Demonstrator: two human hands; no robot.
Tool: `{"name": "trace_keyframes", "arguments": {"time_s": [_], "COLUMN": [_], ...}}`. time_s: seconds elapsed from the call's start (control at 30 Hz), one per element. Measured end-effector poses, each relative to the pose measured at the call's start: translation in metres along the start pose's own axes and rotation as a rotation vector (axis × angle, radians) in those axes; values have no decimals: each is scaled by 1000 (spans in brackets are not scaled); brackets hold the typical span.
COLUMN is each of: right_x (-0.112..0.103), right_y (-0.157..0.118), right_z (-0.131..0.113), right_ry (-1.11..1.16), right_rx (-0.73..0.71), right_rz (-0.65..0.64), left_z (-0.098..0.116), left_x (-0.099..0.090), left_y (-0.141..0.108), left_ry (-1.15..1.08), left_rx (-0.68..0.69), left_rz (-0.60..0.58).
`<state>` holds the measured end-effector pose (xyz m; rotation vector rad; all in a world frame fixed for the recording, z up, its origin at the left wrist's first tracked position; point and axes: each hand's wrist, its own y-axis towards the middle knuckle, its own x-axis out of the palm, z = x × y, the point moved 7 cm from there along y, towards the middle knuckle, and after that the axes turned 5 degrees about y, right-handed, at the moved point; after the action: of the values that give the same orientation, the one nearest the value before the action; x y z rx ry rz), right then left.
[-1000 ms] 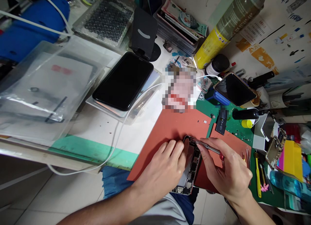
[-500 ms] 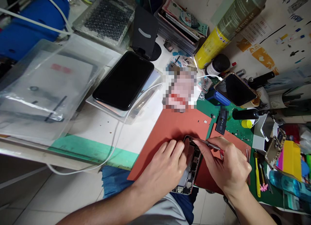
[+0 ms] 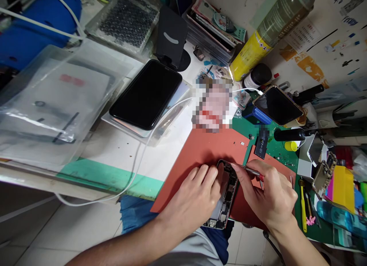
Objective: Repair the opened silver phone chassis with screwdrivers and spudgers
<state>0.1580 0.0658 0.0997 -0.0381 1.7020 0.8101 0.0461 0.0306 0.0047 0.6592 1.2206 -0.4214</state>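
An opened phone housing (image 3: 228,197), its inner parts bare, lies tilted on the red-brown mat near the bench's front edge. My left hand (image 3: 197,191) grips the housing along its left side, fingers curled over it and the fingertips partly hidden. In my right hand (image 3: 265,193) is a slim metal tool with a red end (image 3: 253,172), pinched between thumb and fingers. It points left toward the top of the housing; whether it is tweezers or a screwdriver I cannot make out. A flat black battery (image 3: 261,144) lies just beyond my right hand.
The red-brown mat (image 3: 186,170) overlaps a green mat (image 3: 286,155). A black-screened phone (image 3: 146,94) rests on packets at left, with a white cable (image 3: 137,164) looping past. Another phone (image 3: 278,105) leans at right, near a spray can (image 3: 258,48) and a yellow-handled tool (image 3: 303,208).
My right thumb and the metal tool have shifted slightly to the right at the housing's top end. My left hand and the housing stay where they were.
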Motion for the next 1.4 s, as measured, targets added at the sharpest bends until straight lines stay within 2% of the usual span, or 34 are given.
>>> {"name": "trace_keyframes", "arguments": {"time_s": [0.17,0.33,0.5,0.67,0.8,0.9,1.2,1.4], "right_x": [5,2,5,2,4,3,6,4], "right_y": [0,1,1,1,1,1,1,1], "right_z": [0,-2,-1,-2,-2,-2,-2,-2], "right_ry": [141,59,158,90,169,123,172,146], "right_rx": [4,-49,-28,-60,-48,-64,-50,-55], "right_rz": [-59,-15,-58,-32,-65,-42,-53,-45], "left_z": [0,1,0,0,0,2,0,1], "left_x": [-1,2,-1,-1,0,0,-1,2], "left_y": [0,-1,-1,0,0,-1,1,0], "left_ry": [17,8,21,20,29,31,22,25], "left_rx": [-2,19,1,4,7,12,5,19], "left_rz": [4,-21,6,17,5,3,13,-20]}}
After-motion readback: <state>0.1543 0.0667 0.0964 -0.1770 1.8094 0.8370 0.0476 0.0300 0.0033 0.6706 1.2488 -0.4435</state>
